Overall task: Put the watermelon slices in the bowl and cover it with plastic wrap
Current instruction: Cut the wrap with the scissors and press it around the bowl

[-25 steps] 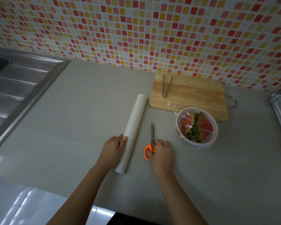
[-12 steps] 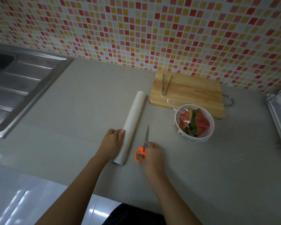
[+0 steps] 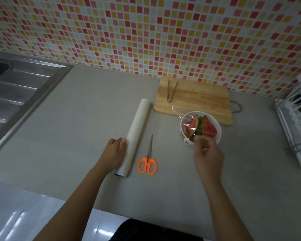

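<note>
A white bowl on the grey counter holds red watermelon slices with green rinds, and clear plastic wrap lies over its top. My right hand, blurred by motion, hovers at the bowl's near rim with loosely bent fingers and nothing in it. My left hand rests against the left side of the white plastic wrap roll, fingers curled over its near part. Orange-handled scissors lie free on the counter between the roll and the bowl.
A wooden cutting board with metal tongs lies behind the bowl, against the mosaic tile wall. A steel sink sits far left. A white dish rack stands at the right edge. The counter's front edge runs below my arms.
My right hand has let go of the scissors and moved right to the bowl's near rim. The scissors now lie alone. My left hand stays on the roll.
</note>
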Demonstrator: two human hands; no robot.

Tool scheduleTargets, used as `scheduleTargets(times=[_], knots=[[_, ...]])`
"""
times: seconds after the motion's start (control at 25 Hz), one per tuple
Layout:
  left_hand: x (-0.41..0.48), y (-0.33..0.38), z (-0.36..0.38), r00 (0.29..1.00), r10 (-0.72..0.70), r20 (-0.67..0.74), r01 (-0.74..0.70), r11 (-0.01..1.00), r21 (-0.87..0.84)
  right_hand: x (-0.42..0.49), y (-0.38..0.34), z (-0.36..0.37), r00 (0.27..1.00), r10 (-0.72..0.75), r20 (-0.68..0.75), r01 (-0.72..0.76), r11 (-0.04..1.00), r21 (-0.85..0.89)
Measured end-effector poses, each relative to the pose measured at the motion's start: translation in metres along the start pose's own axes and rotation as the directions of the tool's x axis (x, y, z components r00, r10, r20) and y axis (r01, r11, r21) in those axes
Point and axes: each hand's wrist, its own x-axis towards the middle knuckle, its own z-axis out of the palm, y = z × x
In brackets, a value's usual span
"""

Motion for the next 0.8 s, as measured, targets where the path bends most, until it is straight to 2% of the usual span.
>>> scheduleTargets(times=[0.08, 0.12, 0.16, 0.2, 0.24, 0.28, 0.36, 0.4, 0.48, 0.56, 0.64, 0.72, 0.8], knots=[[-0.004, 0.011, -0.001, 0.967, 0.023, -0.254, -0.035, 0.998, -0.042, 0.034, 0.026, -0.03, 0.99, 0.038, -0.139, -0.033, 0.999, 0.038], [-0.006, 0.024, 0.003, 0.926, 0.06, -0.372, -0.111, 0.987, -0.118, 0.053, 0.039, -0.037, 0.98, 0.115, -0.16, -0.106, 0.992, 0.061], [-0.007, 0.039, 0.011, 0.907, 0.086, -0.413, -0.181, 0.964, -0.197, 0.073, 0.049, -0.038, 0.968, 0.216, -0.126, -0.206, 0.975, 0.086], [-0.008, 0.056, 0.023, 0.925, 0.077, -0.373, -0.198, 0.934, -0.298, 0.091, 0.058, -0.033, 0.953, 0.302, -0.042, -0.296, 0.949, 0.108], [-0.007, 0.077, 0.041, 0.966, 0.011, -0.257, -0.124, 0.895, -0.43, 0.107, 0.063, -0.027, 0.932, 0.354, 0.081, -0.362, 0.921, 0.14], [-0.004, 0.096, 0.062, 0.994, -0.07, -0.09, 0.008, 0.831, -0.556, 0.118, 0.067, -0.018, 0.903, 0.372, 0.214, -0.412, 0.891, 0.19], [0.003, 0.13, 0.098, 0.963, -0.191, 0.192, 0.271, 0.716, -0.644, 0.126, 0.071, -0.006, 0.841, 0.344, 0.418, -0.486, 0.819, 0.304], [0.006, 0.142, 0.111, 0.941, -0.208, 0.267, 0.335, 0.678, -0.654, 0.125, 0.072, -0.005, 0.817, 0.323, 0.478, -0.515, 0.781, 0.353], [0.011, 0.154, 0.123, 0.925, -0.195, 0.326, 0.377, 0.572, -0.728, 0.116, 0.073, -0.012, 0.796, 0.301, 0.525, -0.543, 0.737, 0.402], [0.022, 0.156, 0.12, 0.922, -0.214, 0.324, 0.388, 0.491, -0.78, 0.1, 0.082, -0.021, 0.789, 0.342, 0.51, -0.581, 0.685, 0.439], [0.035, 0.152, 0.116, 0.919, -0.212, 0.333, 0.394, 0.508, -0.766, 0.078, 0.101, -0.026, 0.771, 0.38, 0.511, -0.615, 0.65, 0.446], [0.046, 0.149, 0.113, 0.917, -0.181, 0.355, 0.394, 0.544, -0.741, 0.056, 0.119, -0.03, 0.71, 0.478, 0.517, -0.69, 0.618, 0.376], [0.052, 0.151, 0.105, 0.912, -0.171, 0.374, 0.404, 0.536, -0.741, 0.052, 0.131, -0.031, 0.659, 0.588, 0.47, -0.74, 0.618, 0.264]])
